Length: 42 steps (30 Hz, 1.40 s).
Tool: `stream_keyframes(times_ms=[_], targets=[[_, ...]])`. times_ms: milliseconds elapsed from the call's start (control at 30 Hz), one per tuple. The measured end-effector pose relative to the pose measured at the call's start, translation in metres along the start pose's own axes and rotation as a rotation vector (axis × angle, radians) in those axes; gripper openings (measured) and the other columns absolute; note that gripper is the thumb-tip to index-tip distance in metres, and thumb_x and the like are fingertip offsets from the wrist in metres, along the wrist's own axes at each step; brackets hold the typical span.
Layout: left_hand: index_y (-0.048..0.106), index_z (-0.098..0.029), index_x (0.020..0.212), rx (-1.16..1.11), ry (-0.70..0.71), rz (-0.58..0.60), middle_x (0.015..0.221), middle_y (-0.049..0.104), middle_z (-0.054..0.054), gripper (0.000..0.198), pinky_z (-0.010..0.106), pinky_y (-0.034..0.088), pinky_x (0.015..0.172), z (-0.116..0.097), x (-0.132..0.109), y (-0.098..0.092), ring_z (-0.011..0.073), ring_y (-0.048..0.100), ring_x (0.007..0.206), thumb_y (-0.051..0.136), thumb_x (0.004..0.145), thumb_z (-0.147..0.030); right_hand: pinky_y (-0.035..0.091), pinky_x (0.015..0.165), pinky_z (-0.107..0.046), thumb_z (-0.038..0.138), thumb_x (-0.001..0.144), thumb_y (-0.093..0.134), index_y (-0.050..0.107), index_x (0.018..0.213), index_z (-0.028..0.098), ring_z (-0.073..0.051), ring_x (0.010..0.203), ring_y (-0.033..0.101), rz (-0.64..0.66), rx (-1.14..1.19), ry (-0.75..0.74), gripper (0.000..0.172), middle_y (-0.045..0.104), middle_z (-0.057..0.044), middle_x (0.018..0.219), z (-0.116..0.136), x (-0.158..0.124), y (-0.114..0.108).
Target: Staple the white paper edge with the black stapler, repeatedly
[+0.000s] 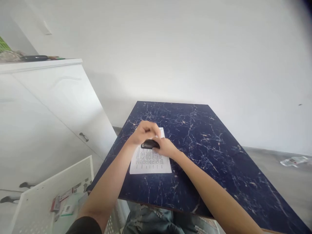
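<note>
A printed sheet of paper (pixel 151 164) lies on the dark blue marble-patterned table, beneath both hands. Over its upper half is a small black wallet-like object (pixel 147 144) with thin pale lines along its near side. My right hand (pixel 166 147) grips its right end, thumb and fingers closed around it. Just above and to the left, my left hand (pixel 145 130) is curled with the fingertips drawn together, close to the object's top. Motion blurs those fingertips, and whatever they may hold is hidden.
The blue table (pixel 209 169) stands against a white wall. A white cabinet (pixel 60 94) is at the left, with a white bin (pixel 55 178) of packets below it. A clear plastic bottle (pixel 293 161) lies on the floor at the right.
</note>
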<state>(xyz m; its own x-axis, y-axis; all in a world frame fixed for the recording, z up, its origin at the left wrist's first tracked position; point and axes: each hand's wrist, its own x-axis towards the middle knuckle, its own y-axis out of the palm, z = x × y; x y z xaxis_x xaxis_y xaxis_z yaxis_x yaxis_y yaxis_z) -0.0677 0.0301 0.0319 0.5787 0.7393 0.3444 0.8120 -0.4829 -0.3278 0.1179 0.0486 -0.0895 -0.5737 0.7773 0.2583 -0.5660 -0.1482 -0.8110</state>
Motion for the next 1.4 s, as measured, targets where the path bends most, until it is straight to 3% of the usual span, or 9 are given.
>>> stream_keyframes(times_ms=[67, 100, 167, 333, 433, 600, 1067, 1300, 1400], targets=[[0.067, -0.019, 0.083, 0.084, 0.045, -0.514, 0.063, 0.055, -0.001, 0.021, 0.025, 0.038, 0.057, 0.044, 0.012, -0.005, 0.0118, 0.046, 0.053, 0.051, 0.094, -0.028, 0.038, 0.062, -0.03, 0.024, 0.078, 0.072, 0.069, 0.107, 0.024, -0.023, 0.071, 0.065, -0.008, -0.05, 0.053, 0.029, 0.074, -0.006, 0.084, -0.017, -0.007, -0.014], [0.066, -0.019, 0.085, 0.169, 0.021, -0.657, 0.064, 0.055, -0.001, 0.02, 0.025, 0.037, 0.058, 0.065, 0.016, -0.002, 0.0118, 0.045, 0.054, 0.05, 0.093, -0.025, 0.039, 0.063, -0.03, 0.024, 0.078, 0.072, 0.069, 0.107, 0.024, -0.023, 0.072, 0.065, -0.024, -0.054, 0.085, 0.029, 0.074, -0.006, 0.084, -0.026, -0.01, -0.02], [0.067, -0.019, 0.087, 0.41, -0.083, -0.766, 0.071, 0.06, 0.0, 0.022, 0.026, 0.039, 0.063, 0.1, 0.019, 0.009, 0.0134, 0.05, 0.06, 0.047, 0.094, -0.022, 0.043, 0.068, -0.031, 0.024, 0.078, 0.072, 0.069, 0.106, 0.024, -0.022, 0.074, 0.065, -0.122, -0.003, 0.164, 0.028, 0.074, -0.004, 0.084, -0.045, -0.018, -0.032], [0.065, -0.022, 0.117, 0.872, -0.416, -0.626, 0.099, 0.071, 0.007, 0.034, 0.03, 0.045, 0.08, 0.138, 0.015, 0.025, 0.022, 0.065, 0.093, 0.035, 0.101, -0.018, 0.048, 0.07, -0.034, 0.036, 0.077, 0.07, 0.067, 0.105, 0.02, -0.023, 0.077, 0.065, -0.489, 0.194, 0.357, 0.032, 0.074, -0.006, 0.092, -0.095, -0.046, -0.071], [0.059, -0.016, 0.127, 1.072, -0.591, -0.62, 0.115, 0.068, 0.016, 0.036, 0.037, 0.046, 0.09, 0.141, 0.017, 0.03, 0.0306, 0.061, 0.111, 0.038, 0.104, -0.031, 0.048, 0.069, -0.034, 0.037, 0.075, 0.069, 0.067, 0.103, 0.019, -0.023, 0.076, 0.065, -0.513, 0.163, 0.374, 0.033, 0.073, -0.006, 0.088, -0.116, -0.072, -0.097], [0.056, -0.004, 0.125, 1.229, -0.771, -0.563, 0.119, 0.062, 0.025, 0.061, 0.045, 0.048, 0.091, 0.139, 0.014, 0.05, 0.0392, 0.059, 0.112, 0.049, 0.097, -0.058, 0.046, 0.069, -0.033, 0.033, 0.071, 0.067, 0.068, 0.093, 0.023, -0.023, 0.073, 0.064, -0.437, 0.035, 0.38, 0.024, 0.071, -0.001, 0.08, -0.124, -0.106, -0.115], [0.056, -0.003, 0.12, 1.215, -0.832, -0.349, 0.114, 0.064, 0.024, 0.047, 0.037, 0.051, 0.088, 0.129, 0.012, 0.064, 0.0324, 0.064, 0.11, 0.056, 0.099, -0.045, 0.049, 0.073, -0.035, 0.023, 0.068, 0.061, 0.068, 0.09, 0.025, -0.024, 0.076, 0.067, -0.367, -0.082, 0.313, 0.024, 0.072, 0.0, 0.08, -0.13, -0.111, -0.108], [0.056, -0.011, 0.131, 1.319, -0.616, -0.444, 0.133, 0.055, 0.023, 0.039, 0.043, 0.045, 0.099, 0.128, 0.012, 0.067, 0.0341, 0.055, 0.122, 0.036, 0.104, -0.031, 0.049, 0.096, -0.043, 0.018, 0.073, 0.061, 0.069, 0.113, 0.024, -0.028, 0.101, 0.067, -0.37, -0.155, 0.207, 0.041, 0.075, -0.006, 0.107, -0.126, -0.107, -0.104], [0.05, -0.011, 0.144, 1.316, -0.582, -0.419, 0.151, 0.045, 0.027, 0.052, 0.052, 0.038, 0.111, 0.133, 0.016, 0.07, 0.0407, 0.046, 0.137, 0.031, 0.106, -0.041, 0.048, 0.099, -0.045, 0.022, 0.08, 0.065, 0.068, 0.116, 0.025, -0.028, 0.105, 0.066, -0.349, -0.174, 0.173, 0.037, 0.074, -0.007, 0.111, -0.12, -0.106, -0.105]])
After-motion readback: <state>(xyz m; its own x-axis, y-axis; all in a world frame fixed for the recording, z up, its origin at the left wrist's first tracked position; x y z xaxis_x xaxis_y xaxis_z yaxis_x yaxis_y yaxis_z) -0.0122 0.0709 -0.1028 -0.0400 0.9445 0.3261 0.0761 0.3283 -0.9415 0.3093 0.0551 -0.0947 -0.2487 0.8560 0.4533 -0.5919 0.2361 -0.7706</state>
